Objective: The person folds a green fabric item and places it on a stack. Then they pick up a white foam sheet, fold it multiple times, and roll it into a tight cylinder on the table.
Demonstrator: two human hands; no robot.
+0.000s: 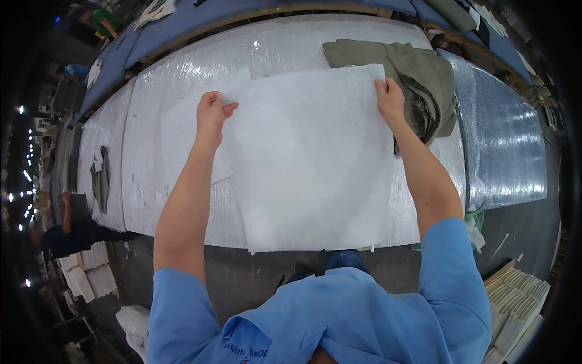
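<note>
A white, soft-looking sheet (309, 164) hangs spread between my two hands above the plastic-wrapped table (145, 182). My left hand (212, 115) is closed in a pinch at its far left corner. The thumb and fingers of my right hand (390, 100) grip its far right corner. The sheet's near edge reaches down past the table's front edge. Under it and to the left lies another white sheet (188, 121), flat on the table and partly covered. Right beside my right hand is a folded pile of olive-grey fabric (424, 76).
A blue plastic-wrapped surface (503, 139) stands at the right, and blue-topped tables (242, 21) run along the far side. White stacked material (515, 303) sits low on the right. At the left is a person in dark clothes (70, 233); another in green (103, 21) is farther back.
</note>
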